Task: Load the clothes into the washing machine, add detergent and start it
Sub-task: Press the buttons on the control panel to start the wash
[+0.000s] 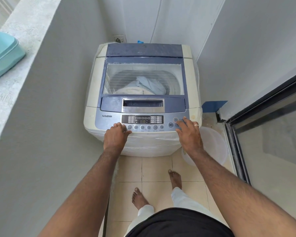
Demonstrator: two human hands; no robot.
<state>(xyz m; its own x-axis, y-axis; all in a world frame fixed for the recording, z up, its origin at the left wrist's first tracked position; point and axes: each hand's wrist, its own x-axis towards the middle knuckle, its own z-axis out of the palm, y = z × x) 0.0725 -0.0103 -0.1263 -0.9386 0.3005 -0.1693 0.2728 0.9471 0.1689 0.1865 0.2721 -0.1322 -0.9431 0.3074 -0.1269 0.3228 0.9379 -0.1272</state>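
Washing machine (140,100) sits in the corner, lid (143,77) shut, clothes (143,86) visible in the drum through the glass. Left hand (115,136) rests on the front edge of the control panel (108,123), fingers curled, holding nothing. Right hand (189,134) has fingers extended onto the start/pause label by the power button (175,119). White bucket (214,144) on the floor just right of the machine.
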